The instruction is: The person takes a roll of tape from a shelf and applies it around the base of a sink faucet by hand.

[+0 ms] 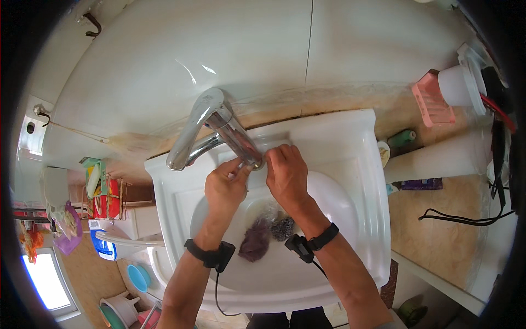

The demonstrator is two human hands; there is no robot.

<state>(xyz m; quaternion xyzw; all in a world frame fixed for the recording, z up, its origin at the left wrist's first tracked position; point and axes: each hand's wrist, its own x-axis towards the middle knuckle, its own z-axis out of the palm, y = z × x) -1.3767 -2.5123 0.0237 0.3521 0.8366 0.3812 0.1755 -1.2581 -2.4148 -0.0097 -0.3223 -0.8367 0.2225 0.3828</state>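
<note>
Both my hands are at the spout end of a chrome faucet [236, 140], over a white washbasin [372, 181]. My left hand [226, 186] is closed in a pinch just below and left of the spout tip. Close by on the right side, my right hand [289, 174] has its fingers curled together. What either hand holds, if anything, is hidden or too small to make out. In the bowl lie a crumpled purple cloth-like bundle [255, 242] and, beside it, a dark mesh-like clump [281, 229]. Something clear and shiny shows above them.
At right are a pink slotted soap dish [433, 101], a white cup [455, 86], a green bottle [402, 137] and a black cable [455, 218]. Left hold a wire rack with red and green items [104, 189] and a blue basin [138, 278]. Thin cables hang from both wristbands.
</note>
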